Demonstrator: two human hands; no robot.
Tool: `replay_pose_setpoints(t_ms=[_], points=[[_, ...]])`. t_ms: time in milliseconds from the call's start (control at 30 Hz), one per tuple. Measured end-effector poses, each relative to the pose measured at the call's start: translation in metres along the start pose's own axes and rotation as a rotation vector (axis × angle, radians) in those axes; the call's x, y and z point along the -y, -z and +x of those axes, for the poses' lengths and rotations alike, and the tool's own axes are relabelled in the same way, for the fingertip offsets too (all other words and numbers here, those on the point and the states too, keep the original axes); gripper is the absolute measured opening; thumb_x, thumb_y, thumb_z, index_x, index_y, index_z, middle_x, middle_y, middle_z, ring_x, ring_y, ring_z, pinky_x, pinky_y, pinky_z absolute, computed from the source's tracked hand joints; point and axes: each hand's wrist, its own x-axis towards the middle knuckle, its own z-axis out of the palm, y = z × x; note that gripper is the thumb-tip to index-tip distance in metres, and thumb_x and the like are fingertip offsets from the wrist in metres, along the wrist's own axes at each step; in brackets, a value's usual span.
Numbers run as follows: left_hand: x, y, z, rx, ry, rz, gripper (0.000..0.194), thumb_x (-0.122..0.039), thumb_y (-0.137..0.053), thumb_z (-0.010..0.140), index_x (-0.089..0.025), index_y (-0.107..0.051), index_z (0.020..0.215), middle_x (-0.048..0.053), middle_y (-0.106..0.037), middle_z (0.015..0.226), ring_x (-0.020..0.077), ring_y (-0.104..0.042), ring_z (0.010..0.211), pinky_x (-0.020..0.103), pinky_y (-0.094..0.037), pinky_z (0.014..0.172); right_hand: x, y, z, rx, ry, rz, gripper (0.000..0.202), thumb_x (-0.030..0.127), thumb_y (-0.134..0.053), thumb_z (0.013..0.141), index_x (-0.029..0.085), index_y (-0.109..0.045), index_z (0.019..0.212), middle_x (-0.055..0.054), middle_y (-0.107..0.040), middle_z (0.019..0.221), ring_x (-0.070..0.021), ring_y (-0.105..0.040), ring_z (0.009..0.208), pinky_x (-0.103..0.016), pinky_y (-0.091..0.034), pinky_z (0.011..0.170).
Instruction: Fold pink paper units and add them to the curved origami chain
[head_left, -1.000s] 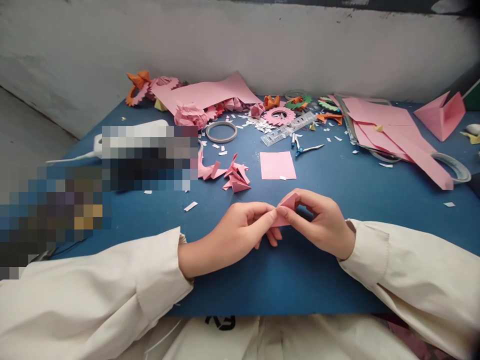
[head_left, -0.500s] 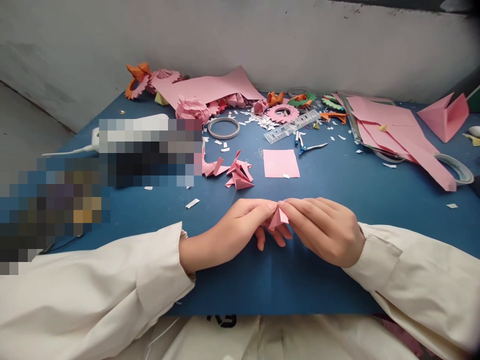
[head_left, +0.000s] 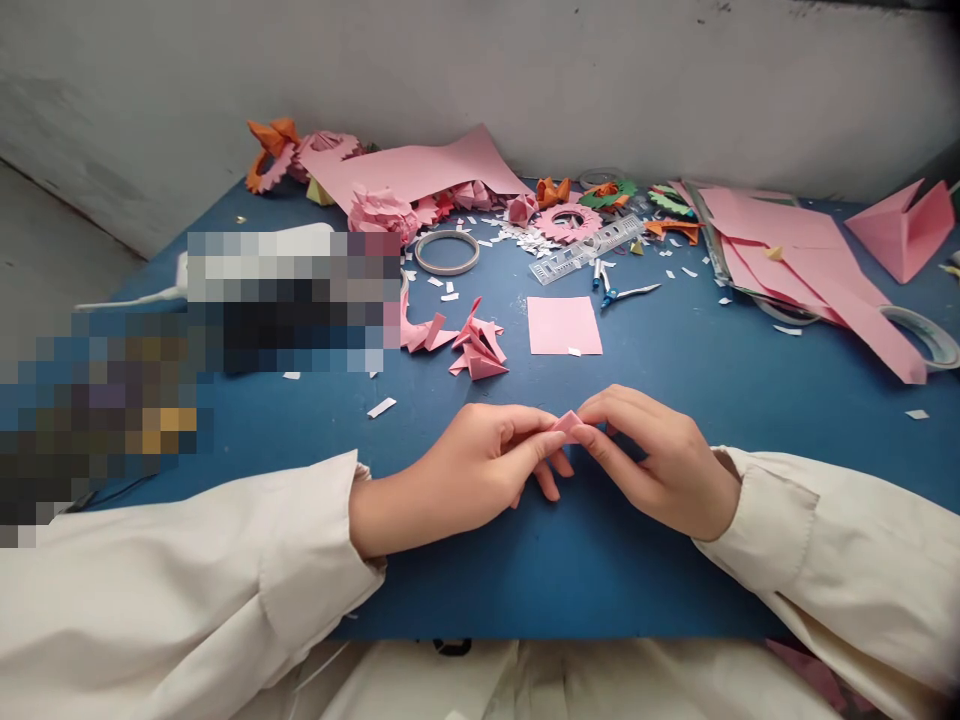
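A small folded piece of pink paper (head_left: 568, 424) is pinched between both hands above the front of the blue table (head_left: 480, 580). My left hand (head_left: 480, 455) grips its left side with thumb and fingers, the lower fingers curling beneath. On its right side, my right hand (head_left: 660, 450) holds it between thumb and forefinger. Most of the paper is covered by the fingertips. Just beyond the hands lies a flat pink paper square (head_left: 564, 325) with a white scrap on its near edge. Folded pink paper pieces (head_left: 480, 345) sit to the left of the square.
A tape roll (head_left: 447, 252), a clear ruler (head_left: 589, 250) and a compass (head_left: 626, 293) lie farther back among white scraps. Pink sheets (head_left: 810, 250) and another tape roll (head_left: 926, 335) are at the right. Paper flowers (head_left: 568, 222) line the wall. The left side is pixelated.
The folded paper has been turned, now showing a small flat peak. My right hand has changed from fingers laid over it to a thumb-and-forefinger pinch, its back raised slightly.
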Motion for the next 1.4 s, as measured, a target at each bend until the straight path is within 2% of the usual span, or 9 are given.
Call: replay_pose_setpoints(t_ms=[133, 300, 500, 767, 900, 967, 1067, 1233, 1400], points=[[0.003, 0.002, -0.002, 0.01, -0.031, 0.064, 0.025, -0.026, -0.044, 0.098, -0.014, -0.065, 0.092, 0.002, -0.067, 0.078, 0.0085, -0.063, 0.062, 0.017, -0.045, 0.052, -0.001, 0.001, 0.001, 0.014, -0.013, 0.028, 0.012, 0.02, -0.052, 0.094, 0.018, -0.056, 0.083, -0.002, -0.06, 0.071, -0.0124, -0.054, 0.066, -0.025, -0.045, 0.063], [0.004, 0.001, -0.003, 0.017, -0.05, 0.096, 0.026, -0.029, -0.045, 0.098, -0.015, -0.063, 0.088, -0.001, -0.064, 0.075, 0.0071, -0.062, 0.062, 0.018, -0.049, 0.064, -0.003, 0.001, 0.0, 0.031, -0.015, 0.069, 0.012, 0.019, -0.051, 0.095, 0.018, -0.055, 0.084, -0.001, -0.058, 0.07, -0.0106, -0.052, 0.063, -0.023, -0.044, 0.061], [0.001, 0.001, -0.005, 0.01, -0.051, 0.103, 0.025, -0.028, -0.044, 0.098, -0.015, -0.062, 0.086, -0.001, -0.064, 0.074, 0.0062, -0.061, 0.06, 0.016, -0.049, 0.062, -0.006, 0.001, -0.001, 0.077, 0.029, 0.05, 0.02, 0.022, -0.048, 0.097, 0.019, -0.048, 0.077, 0.002, -0.05, 0.066, -0.0091, -0.045, 0.058, -0.021, -0.039, 0.056], [0.0, 0.001, -0.006, -0.002, -0.06, 0.125, 0.024, -0.026, -0.043, 0.097, -0.015, -0.061, 0.085, -0.002, -0.064, 0.074, 0.0064, -0.061, 0.06, 0.016, -0.049, 0.06, -0.013, 0.002, 0.001, 0.125, 0.071, 0.026, 0.034, 0.034, -0.046, 0.099, 0.02, -0.038, 0.068, 0.004, -0.042, 0.059, -0.0088, -0.037, 0.052, -0.021, -0.032, 0.051], [0.0, 0.002, -0.007, 0.0, -0.088, 0.197, 0.027, -0.027, -0.041, 0.098, -0.015, -0.06, 0.083, -0.002, -0.064, 0.073, 0.0067, -0.06, 0.06, 0.016, -0.048, 0.059, -0.014, 0.003, 0.001, 0.139, 0.086, 0.054, 0.039, 0.037, -0.038, 0.101, 0.02, -0.036, 0.065, 0.004, -0.039, 0.056, -0.0101, -0.036, 0.053, -0.022, -0.031, 0.052], [0.0, 0.002, -0.008, 0.007, -0.127, 0.261, 0.028, -0.027, -0.043, 0.097, -0.016, -0.061, 0.08, -0.002, -0.062, 0.069, 0.0061, -0.056, 0.058, 0.016, -0.044, 0.057, -0.012, 0.003, 0.001, 0.134, 0.075, 0.073, 0.033, 0.036, -0.041, 0.1, 0.02, -0.042, 0.071, 0.003, -0.044, 0.06, -0.0096, -0.039, 0.054, -0.022, -0.032, 0.053], [0.001, 0.002, -0.008, 0.022, -0.196, 0.346, 0.026, -0.023, -0.044, 0.097, -0.015, -0.062, 0.08, -0.003, -0.059, 0.064, 0.0054, -0.051, 0.056, 0.016, -0.041, 0.056, -0.008, 0.002, 0.002, 0.154, 0.08, 0.121, 0.018, 0.025, -0.046, 0.098, 0.018, -0.048, 0.081, 0.002, -0.049, 0.067, -0.0084, -0.043, 0.057, -0.021, -0.035, 0.054], [0.001, 0.001, -0.008, 0.03, -0.302, 0.449, 0.027, -0.012, -0.04, 0.093, -0.014, -0.058, 0.074, -0.004, -0.056, 0.062, 0.0042, -0.046, 0.054, 0.015, -0.037, 0.055, -0.004, -0.001, -0.001, 0.169, 0.127, 0.201, 0.02, 0.016, -0.042, 0.097, 0.02, -0.043, 0.078, 0.003, -0.045, 0.067, -0.0088, -0.04, 0.057, -0.02, -0.035, 0.054], [-0.003, -0.001, -0.009, 0.038, -0.36, 0.578, 0.024, -0.014, -0.04, 0.094, -0.015, -0.053, 0.074, -0.005, -0.05, 0.061, 0.0056, -0.04, 0.051, 0.018, -0.035, 0.05, -0.005, -0.003, -0.001, 0.134, 0.156, 0.189, 0.022, 0.016, -0.044, 0.097, 0.02, -0.042, 0.076, 0.003, -0.043, 0.064, -0.0089, -0.036, 0.055, -0.021, -0.033, 0.052]])
